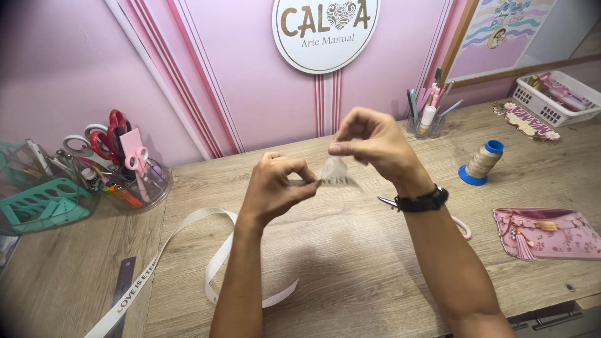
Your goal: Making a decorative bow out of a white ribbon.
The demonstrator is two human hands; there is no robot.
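Both hands are raised above a wooden table (350,263), pinching a small folded piece of white ribbon (337,172) with dark lettering between them. My left hand (275,184) grips its lower left end with thumb and forefinger. My right hand (369,141), with a black watch at the wrist, pinches the top of the piece from above. A long white printed ribbon (188,235) lies curled on the table at the lower left, apart from the hands.
A clear bowl of scissors and pens (128,172) and a teal organiser (41,200) stand at left. A thread spool on a blue base (482,161), a pink pouch (544,233), a pen cup (426,119), a white basket (554,97) and pink-handled scissors (460,225) are at right.
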